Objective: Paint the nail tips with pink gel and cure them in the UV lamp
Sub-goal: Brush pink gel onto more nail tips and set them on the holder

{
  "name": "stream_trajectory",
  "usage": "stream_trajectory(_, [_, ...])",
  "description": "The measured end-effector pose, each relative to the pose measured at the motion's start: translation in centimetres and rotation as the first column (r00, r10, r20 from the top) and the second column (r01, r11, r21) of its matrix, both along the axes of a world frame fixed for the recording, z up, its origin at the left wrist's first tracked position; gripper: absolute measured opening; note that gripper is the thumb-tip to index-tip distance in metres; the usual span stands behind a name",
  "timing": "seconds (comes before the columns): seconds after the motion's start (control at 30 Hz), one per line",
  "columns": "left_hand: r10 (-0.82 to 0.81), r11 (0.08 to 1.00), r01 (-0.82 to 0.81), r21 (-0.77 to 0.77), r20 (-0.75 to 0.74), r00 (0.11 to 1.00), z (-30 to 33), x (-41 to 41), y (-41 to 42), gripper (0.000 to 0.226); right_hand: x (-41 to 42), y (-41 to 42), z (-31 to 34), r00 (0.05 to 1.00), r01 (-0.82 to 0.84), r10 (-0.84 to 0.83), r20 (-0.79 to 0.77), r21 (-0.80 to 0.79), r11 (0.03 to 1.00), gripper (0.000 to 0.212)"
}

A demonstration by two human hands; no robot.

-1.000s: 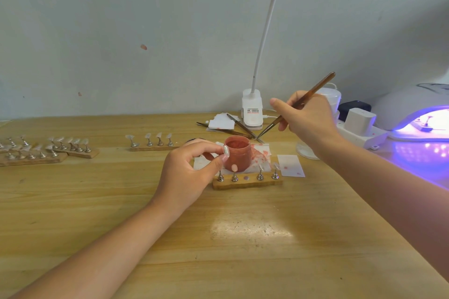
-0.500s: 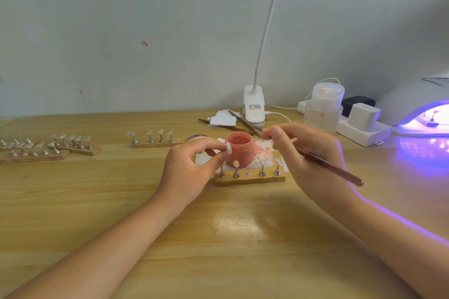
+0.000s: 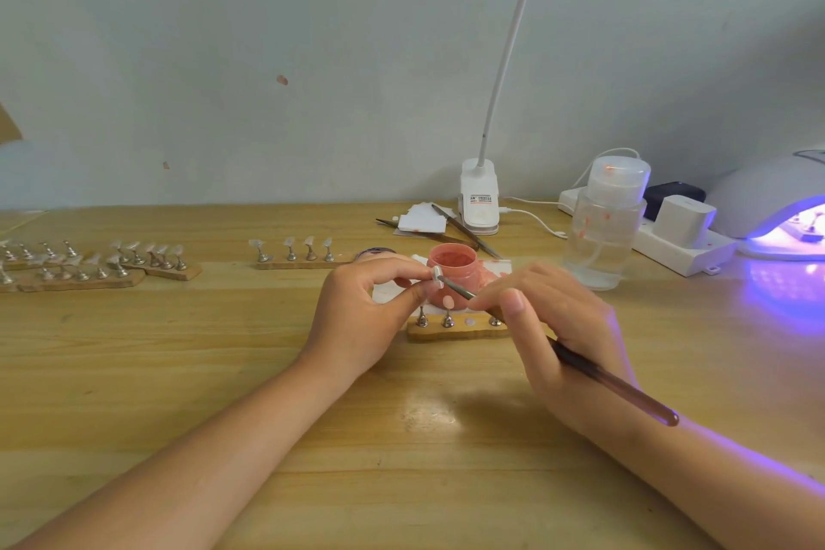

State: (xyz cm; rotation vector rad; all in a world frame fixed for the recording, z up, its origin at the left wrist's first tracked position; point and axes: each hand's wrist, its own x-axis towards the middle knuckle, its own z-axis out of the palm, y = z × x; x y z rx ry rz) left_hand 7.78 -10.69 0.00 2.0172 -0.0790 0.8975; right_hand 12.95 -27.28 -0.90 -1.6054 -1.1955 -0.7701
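Left hand [image 3: 361,308] over the middle of the pale wooden counter [image 3: 178,371], thumb and forefinger pinching a small white nail tip [image 3: 436,273] held up just in front of the open pink gel jar [image 3: 452,272]. Right hand [image 3: 567,335] just to the right, its fingers [image 3: 513,299] curled round a slim brown-handled brush [image 3: 616,386]; the handle runs back over the wrist toward the near right, and the metal end reaches left to the nail tip, touching or nearly touching it. The jar stands on a white stained paper sheet [image 3: 388,291], with a pink painted tip stuck on its near side. Directly near of the jar lies a short wooden holder strip with metal pegs [image 3: 455,328]; one position shows only a pale round disc. Further left, a second wooden strip carrying four clear nail tips on pegs [image 3: 294,257], and at the far left edge a cluster of similar wooden strips with many tips [image 3: 89,270]. Behind the jar: white paper scraps [image 3: 422,219], dark thin tools [image 3: 455,226] and the white clip base of a gooseneck desk lamp [image 3: 480,201]. Right of the jar stands a clear plastic pump bottle with a white cap [image 3: 602,228], smeared pink. Beyond it, a white power strip with plugs [image 3: 678,237]. At the far right edge, the white domed UV lamp [image 3: 772,201] glows violet, casting purple on the counter and the right forearm; a holder strip sits inside its opening, details too small to tell.
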Motion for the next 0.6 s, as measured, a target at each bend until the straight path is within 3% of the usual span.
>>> stream_trajectory(0.6, [-0.006, 1.000, 0.006, -0.012, 0.028, 1.000, -0.17, 0.11, 0.02, 0.029, -0.09, 0.13, -0.13, 1.000, 0.009, -0.010, -0.012, -0.022, 1.000, 0.052])
